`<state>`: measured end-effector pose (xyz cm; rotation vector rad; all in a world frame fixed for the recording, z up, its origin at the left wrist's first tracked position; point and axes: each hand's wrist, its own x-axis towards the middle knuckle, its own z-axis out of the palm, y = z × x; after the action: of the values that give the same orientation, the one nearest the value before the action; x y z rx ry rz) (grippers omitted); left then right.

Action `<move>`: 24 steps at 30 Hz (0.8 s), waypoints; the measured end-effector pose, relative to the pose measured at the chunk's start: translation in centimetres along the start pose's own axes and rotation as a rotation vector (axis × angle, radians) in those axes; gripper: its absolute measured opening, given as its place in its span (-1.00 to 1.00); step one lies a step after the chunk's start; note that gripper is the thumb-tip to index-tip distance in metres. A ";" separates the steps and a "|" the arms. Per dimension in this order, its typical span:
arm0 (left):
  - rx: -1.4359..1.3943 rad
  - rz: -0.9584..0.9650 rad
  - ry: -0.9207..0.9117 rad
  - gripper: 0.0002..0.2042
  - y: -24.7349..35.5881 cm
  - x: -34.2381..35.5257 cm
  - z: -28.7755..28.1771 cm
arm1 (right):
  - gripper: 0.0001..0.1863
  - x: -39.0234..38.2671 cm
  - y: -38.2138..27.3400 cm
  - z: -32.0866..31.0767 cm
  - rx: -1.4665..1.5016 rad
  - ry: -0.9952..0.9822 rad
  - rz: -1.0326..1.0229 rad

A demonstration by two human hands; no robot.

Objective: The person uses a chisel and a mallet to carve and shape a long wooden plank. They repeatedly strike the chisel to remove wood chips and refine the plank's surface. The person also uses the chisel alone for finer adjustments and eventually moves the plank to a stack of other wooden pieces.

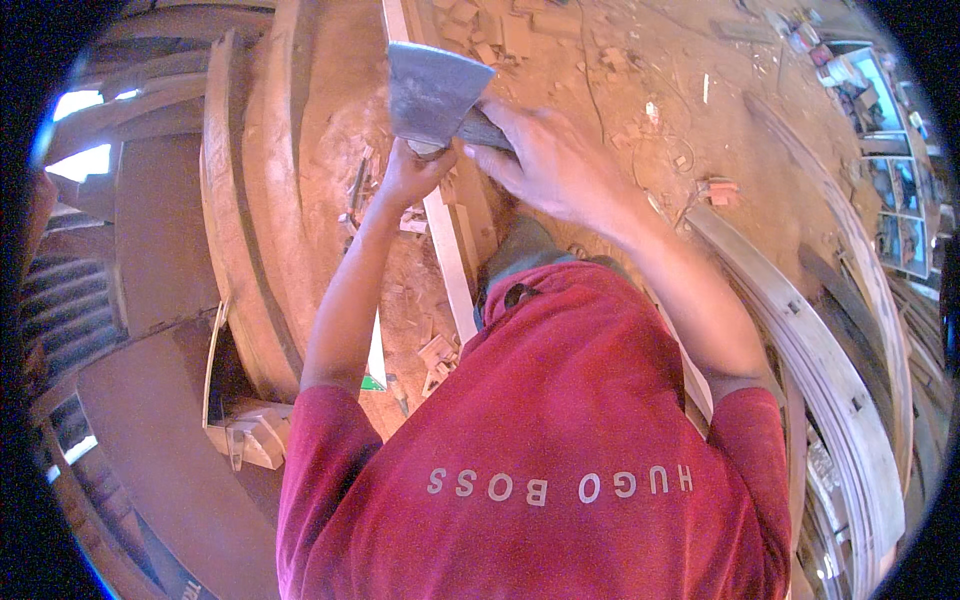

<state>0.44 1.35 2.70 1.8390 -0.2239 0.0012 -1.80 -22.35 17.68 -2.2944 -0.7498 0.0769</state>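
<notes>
A hatchet (436, 92) with a broad, flared grey blade is raised in front of me, its cutting edge facing away from my body. My right hand (545, 165) is closed around its dark handle (484, 131), close to the head. Just below the hatchet head, my left hand (418, 175) is closed. What it grips is partly hidden; a long pale wooden beam (450, 262) runs right behind it. The beam stretches from the top of the view down toward my red shirt, and the hatchet head overlaps part of it.
Curved timbers (232, 210) stand on the left beside a brown panel (165, 225). Wood chips (438, 360) and offcuts litter the earthen floor (640, 60). Long curved planks (800, 330) lie on the right, with a compartmented blue box (900, 190) beyond them.
</notes>
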 end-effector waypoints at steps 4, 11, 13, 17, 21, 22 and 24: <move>0.051 0.017 -0.021 -0.76 -0.8 0.3 -0.3 | -0.63 -0.1 0.1 1.4 -0.021 0.063 -0.027; 0.021 -0.051 0.014 -0.76 0.0 -0.7 -0.6 | -0.62 0.1 -1.0 0.5 -0.007 0.029 0.006; 0.006 0.021 0.018 -0.75 -0.1 -0.4 -0.4 | -0.62 0.0 -0.8 1.0 -0.034 0.143 -0.080; -0.023 -0.108 -0.011 -0.77 -1.3 -0.9 -1.0 | -0.63 0.9 0.1 0.6 -0.046 -0.130 0.050; 0.020 -0.105 0.047 -0.79 -5.7 -1.7 -2.5 | -0.64 1.1 -2.0 0.1 0.101 0.125 -0.156; 0.062 -0.099 0.028 -0.78 -5.3 -1.7 -1.9 | -0.63 0.6 -2.2 0.2 0.094 0.207 -0.203; 0.116 -0.095 -0.007 -0.77 -3.0 -1.4 -1.5 | -0.68 0.8 -0.5 1.2 -0.096 0.062 -0.122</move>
<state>-0.35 3.74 0.10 1.9639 -0.1438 -0.0601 -1.67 -20.86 17.20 -2.3241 -0.8763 -0.0872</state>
